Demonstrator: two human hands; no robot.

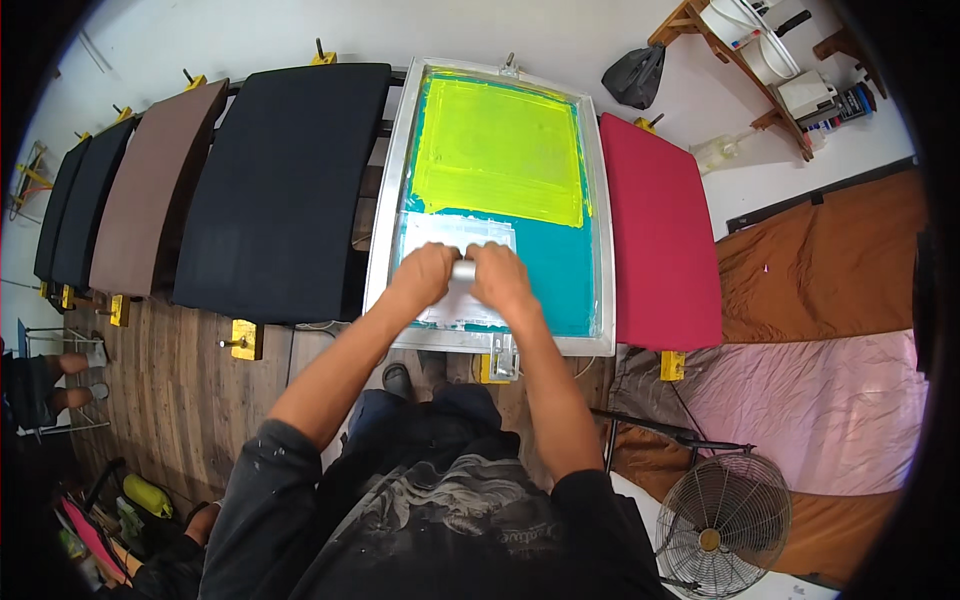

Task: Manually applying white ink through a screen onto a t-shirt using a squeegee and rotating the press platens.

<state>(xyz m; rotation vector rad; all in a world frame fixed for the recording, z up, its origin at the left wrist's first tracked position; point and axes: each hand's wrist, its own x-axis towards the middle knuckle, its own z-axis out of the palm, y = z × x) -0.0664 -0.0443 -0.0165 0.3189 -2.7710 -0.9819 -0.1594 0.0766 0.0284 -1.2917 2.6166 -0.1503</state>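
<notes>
A: What is at the far left?

B: A person's legs (72, 397); the rest is lost in the dark rim of the view. Above and right of them stand two black boards (92, 205), one partly covering the other, then a brown board (155, 190) and a broad black board (285, 190).

A: And then?

B: A metal-framed screen (603, 270), its upper part spread with yellow-green ink (500, 150), its lower right bare teal, with a white area (415, 232) at lower left.

A: How are the hands?

B: The left hand (427, 272) is closed, fingers curled round a pale bar (464, 270). The right hand (498, 272) grips it the same way, just beside the left. The bar is over the white area, and only a short stretch shows between the fists. Its ends are covered, and I can't quite tell whether its underside meets the mesh.

A: Farther right?

B: A red board (665, 235) beside the frame, a black bag (633, 75) above it, then a wooden shelf (737, 72) cut off at the top. Brown-and-pink cloth (820, 270) runs into the dark rim, with a round fan (725, 515) below.
</notes>
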